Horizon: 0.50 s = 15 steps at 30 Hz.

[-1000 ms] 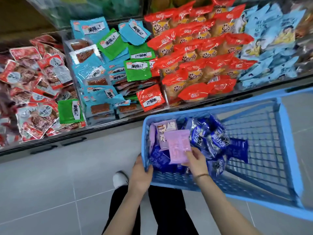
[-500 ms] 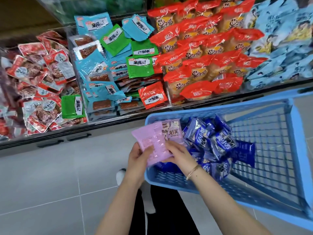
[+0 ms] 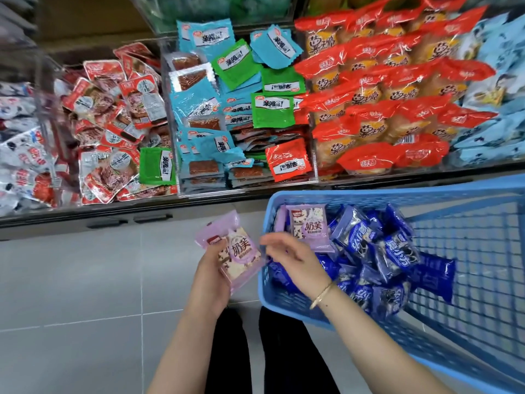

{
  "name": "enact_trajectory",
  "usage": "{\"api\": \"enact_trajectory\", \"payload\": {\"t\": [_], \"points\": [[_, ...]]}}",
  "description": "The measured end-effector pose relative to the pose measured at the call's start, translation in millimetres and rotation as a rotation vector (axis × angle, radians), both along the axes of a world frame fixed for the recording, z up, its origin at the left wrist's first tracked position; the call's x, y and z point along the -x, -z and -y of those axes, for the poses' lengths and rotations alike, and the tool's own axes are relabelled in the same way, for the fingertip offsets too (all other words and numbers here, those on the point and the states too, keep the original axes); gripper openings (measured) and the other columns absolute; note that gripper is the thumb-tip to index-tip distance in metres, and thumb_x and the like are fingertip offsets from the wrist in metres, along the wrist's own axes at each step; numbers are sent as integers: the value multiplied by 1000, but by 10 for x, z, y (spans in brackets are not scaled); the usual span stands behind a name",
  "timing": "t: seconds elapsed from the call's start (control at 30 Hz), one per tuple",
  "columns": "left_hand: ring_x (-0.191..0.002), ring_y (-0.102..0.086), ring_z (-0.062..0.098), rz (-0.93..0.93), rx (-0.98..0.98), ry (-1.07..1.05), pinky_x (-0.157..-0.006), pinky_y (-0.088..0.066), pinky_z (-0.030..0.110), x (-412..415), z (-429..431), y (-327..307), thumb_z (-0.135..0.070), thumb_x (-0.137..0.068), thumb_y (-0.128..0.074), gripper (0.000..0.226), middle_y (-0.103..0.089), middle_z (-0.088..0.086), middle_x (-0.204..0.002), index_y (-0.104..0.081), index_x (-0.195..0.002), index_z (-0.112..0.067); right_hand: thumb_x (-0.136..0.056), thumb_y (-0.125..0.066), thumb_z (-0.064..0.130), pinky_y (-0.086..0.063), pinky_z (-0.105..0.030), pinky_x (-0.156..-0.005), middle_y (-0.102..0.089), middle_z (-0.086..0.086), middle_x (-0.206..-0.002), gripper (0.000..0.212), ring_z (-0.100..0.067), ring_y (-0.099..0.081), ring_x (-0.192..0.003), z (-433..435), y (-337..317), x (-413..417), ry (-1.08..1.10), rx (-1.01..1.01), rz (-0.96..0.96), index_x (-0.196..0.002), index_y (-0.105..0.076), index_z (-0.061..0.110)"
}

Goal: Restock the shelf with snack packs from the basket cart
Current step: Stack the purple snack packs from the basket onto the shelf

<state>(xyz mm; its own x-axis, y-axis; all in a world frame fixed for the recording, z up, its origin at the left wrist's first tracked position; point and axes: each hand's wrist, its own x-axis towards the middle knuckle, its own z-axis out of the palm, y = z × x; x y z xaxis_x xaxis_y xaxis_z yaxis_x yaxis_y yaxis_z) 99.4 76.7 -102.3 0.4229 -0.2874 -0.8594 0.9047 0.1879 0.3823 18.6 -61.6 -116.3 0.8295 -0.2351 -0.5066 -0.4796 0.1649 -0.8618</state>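
My left hand [image 3: 211, 275] grips a pink snack pack [image 3: 237, 253], possibly two stacked, over the floor just left of the blue basket cart [image 3: 468, 194]. My right hand [image 3: 292, 255] hovers with relaxed fingers over the cart's near left corner, right beside the held pack and holding nothing. Another pink pack [image 3: 309, 226] leans against the cart's far left corner. A heap of dark blue snack packs [image 3: 377, 257] fills the cart's left half. The shelf [image 3: 247, 191] ahead holds bins of packs.
Shelf bins from left to right: white and red packs [image 3: 22, 155], red meat packs [image 3: 113, 132], blue and green packs [image 3: 227, 109], red-topped bread packs [image 3: 377, 95], pale blue packs [image 3: 494, 81]. Grey tiled floor [image 3: 85, 280] lies below, with my dark-trousered legs beneath my arms.
My right hand lifted a pink pack out of the cart and passed it to my left hand, which came off the cart's rim. My right hand has let go.
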Motion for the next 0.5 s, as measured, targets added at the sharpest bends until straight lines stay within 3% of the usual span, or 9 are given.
{"api": "enact_trajectory", "payload": {"t": [0.07,0.1,0.17,0.23,0.33,0.43,0.5], "points": [[-110,-60,40,-24,-6,-26,-99,-45,58,-11,-22,5,-17,-96,-43,26,-65,23,-116,-60,-113,-7,-91,-56,10,-49,-29,-91,-63,12,-95,13,-9,-60,-95,92,139,-21,189,144,-107,-92,-63,21],[-107,-63,37,-14,-21,-17,-97,-47,56,-14,-26,18,-18,-96,-42,26,-68,20,-112,-61,-112,-9,-92,-54,10,-50,-34,-90,-62,10,-92,14,-15,-61,-93,127,210,-52,226,185,-175,-87,-60,21],[-98,-67,32,-2,-30,7,-88,-53,49,-15,-34,41,-18,-97,-41,26,-72,13,-102,-61,-113,-12,-94,-50,13,-52,-38,-82,-60,3,-85,15,-24,-61,-87,151,352,-129,137,271,-309,-83,-54,22],[-101,-67,33,-17,-26,18,-83,-56,49,-10,-32,68,-18,-97,-41,28,-72,14,-106,-59,-118,-12,-96,-46,19,-46,-32,-69,-59,-3,-81,14,-28,-59,-81,128,522,-210,-52,435,-436,-84,-53,16],[-83,-73,28,16,-12,27,-60,-60,39,3,-69,113,-15,-98,-41,26,-74,14,-96,-61,-113,-9,-95,-45,30,-37,-26,-67,-65,-13,-92,27,-28,-61,-85,95,690,-388,-123,627,-555,-99,-58,6],[-95,-70,30,72,-30,31,-79,-58,46,1,-126,134,-10,-96,-43,27,-72,16,-105,-60,-117,-8,-94,-42,29,-37,-28,-67,-63,-15,-95,37,-28,-59,-83,85,811,-539,-138,679,-623,-123,-47,7],[-104,-66,33,87,-31,35,-94,-50,50,-5,-178,140,-6,-95,-43,29,-69,17,-112,-60,-119,-8,-94,-43,27,-39,-30,-68,-63,-14,-99,36,-30,-60,-87,75,886,-584,-130,670,-665,-123,-44,7]]}}
